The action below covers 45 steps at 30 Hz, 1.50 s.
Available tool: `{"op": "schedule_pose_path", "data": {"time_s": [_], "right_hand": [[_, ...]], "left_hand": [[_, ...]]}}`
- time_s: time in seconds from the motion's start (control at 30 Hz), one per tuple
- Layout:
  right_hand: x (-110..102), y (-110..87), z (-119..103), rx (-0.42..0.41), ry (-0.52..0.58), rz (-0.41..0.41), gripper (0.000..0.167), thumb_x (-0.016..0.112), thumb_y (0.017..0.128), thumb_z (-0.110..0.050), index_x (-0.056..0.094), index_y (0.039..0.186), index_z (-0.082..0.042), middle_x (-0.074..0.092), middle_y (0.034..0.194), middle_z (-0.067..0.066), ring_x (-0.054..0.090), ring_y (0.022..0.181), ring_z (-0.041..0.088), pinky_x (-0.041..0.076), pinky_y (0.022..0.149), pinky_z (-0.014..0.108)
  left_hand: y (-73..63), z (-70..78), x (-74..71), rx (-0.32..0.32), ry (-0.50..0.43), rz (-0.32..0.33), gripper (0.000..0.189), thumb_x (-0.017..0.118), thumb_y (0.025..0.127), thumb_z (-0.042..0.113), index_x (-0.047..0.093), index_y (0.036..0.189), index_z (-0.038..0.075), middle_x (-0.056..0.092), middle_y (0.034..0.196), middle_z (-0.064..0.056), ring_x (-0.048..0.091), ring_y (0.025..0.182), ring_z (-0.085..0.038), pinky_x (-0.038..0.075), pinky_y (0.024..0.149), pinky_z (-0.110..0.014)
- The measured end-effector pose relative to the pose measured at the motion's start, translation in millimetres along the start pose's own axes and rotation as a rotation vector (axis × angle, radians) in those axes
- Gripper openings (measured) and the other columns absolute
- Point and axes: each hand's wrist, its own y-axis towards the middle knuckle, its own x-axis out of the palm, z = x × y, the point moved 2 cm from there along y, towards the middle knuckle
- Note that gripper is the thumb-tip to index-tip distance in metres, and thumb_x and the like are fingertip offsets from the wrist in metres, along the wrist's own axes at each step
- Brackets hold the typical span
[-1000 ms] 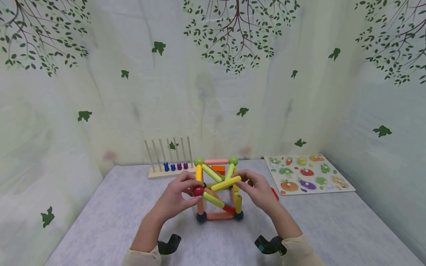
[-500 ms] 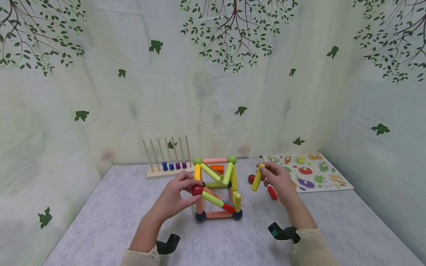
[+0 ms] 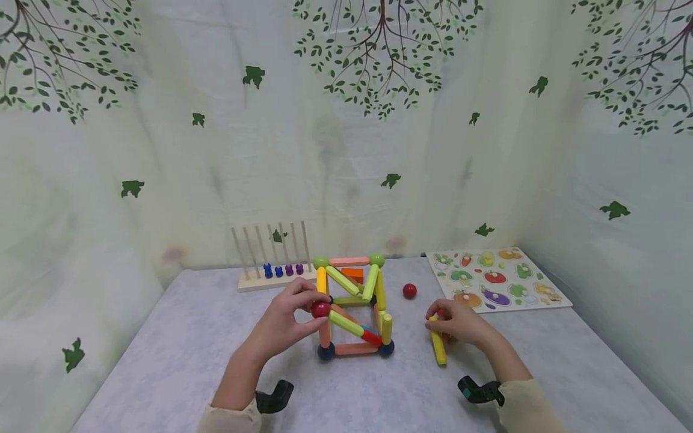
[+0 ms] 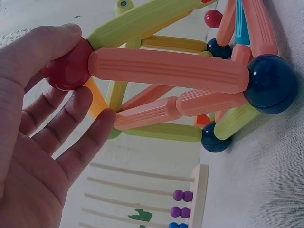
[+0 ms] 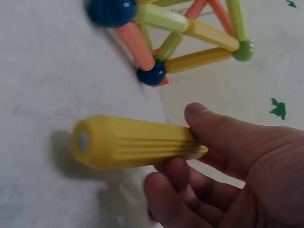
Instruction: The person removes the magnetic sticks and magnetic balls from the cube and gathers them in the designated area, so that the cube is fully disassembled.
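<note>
In the head view my left hand (image 3: 287, 316) pinches a red ball (image 3: 320, 310) at the left front corner of a frame of magnetic sticks and balls. From that ball (image 4: 70, 71), in the left wrist view, a pink stick (image 4: 166, 70) runs to a dark blue ball (image 4: 271, 84) on the table. My right hand (image 3: 462, 325) holds a yellow magnetic stick (image 3: 439, 349) by one end, to the right of the frame. The stick's free end (image 5: 92, 142) points away from my fingers in the right wrist view. A red piece is mostly hidden behind the right hand.
A loose red ball (image 3: 409, 291) lies right of the frame. A vegetable puzzle board (image 3: 503, 282) lies at the back right. Behind and left of the frame stands a wooden peg rack (image 3: 251, 282) with blue and purple beads. An orange block (image 3: 353, 273) shows through the frame.
My right hand has carried the yellow stick from over the frame to the right, then down toward the table, uncovering the loose red ball. The left hand keeps its hold on its red ball.
</note>
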Motion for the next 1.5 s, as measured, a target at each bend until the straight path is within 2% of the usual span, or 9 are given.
{"op": "schedule_pose_path", "data": {"time_s": [0.23, 0.43, 0.57, 0.8, 0.97, 1.23, 1.33, 1.5], "right_hand": [[6, -13.7, 9, 0.042, -0.116, 0.006, 0.021, 0.079, 0.086, -0.025, 0.065, 0.099, -0.015, 0.058, 0.073, 0.004, 0.058, 0.058, 0.018, 0.052, 0.059, 0.029], [9, -16.8, 8, 0.066, -0.153, -0.011, 0.02, 0.08, 0.085, -0.023, 0.065, 0.096, -0.014, 0.058, 0.073, 0.004, 0.058, 0.056, 0.018, 0.052, 0.056, 0.029], [9, -18.8, 7, 0.1, -0.172, -0.023, 0.02, 0.079, 0.085, -0.023, 0.065, 0.097, -0.016, 0.059, 0.074, 0.004, 0.057, 0.058, 0.019, 0.051, 0.057, 0.029], [6, -22.9, 9, 0.097, -0.183, -0.035, 0.019, 0.079, 0.085, -0.023, 0.065, 0.096, -0.016, 0.059, 0.074, 0.004, 0.056, 0.056, 0.019, 0.05, 0.056, 0.028], [3, -24.3, 7, 0.101, -0.206, 0.0, 0.017, 0.076, 0.088, -0.024, 0.066, 0.1, -0.018, 0.059, 0.078, 0.003, 0.056, 0.061, 0.018, 0.049, 0.058, 0.029], [-5, -18.2, -9, -0.036, -0.216, 0.187, 0.026, 0.07, 0.093, -0.027, 0.065, 0.116, -0.016, 0.064, 0.091, -0.001, 0.055, 0.08, 0.015, 0.05, 0.069, 0.027], [-7, -12.7, -20, -0.091, -0.174, 0.222, 0.027, 0.069, 0.094, -0.028, 0.063, 0.119, -0.017, 0.065, 0.094, 0.0, 0.056, 0.079, 0.015, 0.05, 0.067, 0.026], [-9, 1.2, -43, -0.161, -0.064, 0.237, 0.032, 0.068, 0.095, -0.025, 0.059, 0.126, -0.017, 0.064, 0.098, 0.004, 0.057, 0.073, 0.018, 0.051, 0.059, 0.028]], "left_hand": [[1.1, -0.2, 1.4, -0.021, -0.01, -0.028, 0.034, 0.083, 0.081, 0.01, 0.073, 0.11, 0.021, 0.055, 0.104, 0.004, 0.061, 0.089, -0.007, 0.056, 0.078, -0.02], [0.7, 1.3, 2.4, -0.04, -0.011, -0.032, 0.034, 0.083, 0.081, 0.011, 0.073, 0.11, 0.025, 0.054, 0.105, 0.005, 0.06, 0.09, -0.008, 0.056, 0.079, -0.02], [1.4, 2.2, 2.7, -0.032, -0.003, -0.031, 0.034, 0.083, 0.081, 0.011, 0.073, 0.11, 0.024, 0.054, 0.105, 0.005, 0.06, 0.09, -0.008, 0.056, 0.078, -0.02], [3.2, 1.9, 3.7, -0.013, 0.016, -0.027, 0.034, 0.083, 0.081, 0.011, 0.073, 0.11, 0.023, 0.055, 0.105, 0.005, 0.059, 0.09, -0.007, 0.056, 0.078, -0.02], [2.5, 3.1, 3.9, -0.02, 0.019, -0.03, 0.034, 0.083, 0.081, 0.011, 0.073, 0.11, 0.023, 0.055, 0.105, 0.005, 0.059, 0.089, -0.007, 0.056, 0.078, -0.02], [1.7, 2.1, 4.1, -0.007, 0.016, -0.03, 0.035, 0.083, 0.081, 0.011, 0.072, 0.111, 0.025, 0.055, 0.105, 0.006, 0.059, 0.089, -0.006, 0.056, 0.078, -0.02], [1.1, 1.9, 3.3, -0.007, 0.015, -0.027, 0.035, 0.083, 0.081, 0.011, 0.071, 0.112, 0.025, 0.054, 0.105, 0.006, 0.06, 0.088, -0.006, 0.056, 0.078, -0.02], [-0.3, 2.4, 1.3, -0.009, 0.021, -0.019, 0.036, 0.083, 0.081, 0.012, 0.071, 0.111, 0.026, 0.054, 0.105, 0.005, 0.06, 0.088, -0.006, 0.056, 0.078, -0.02]]}}
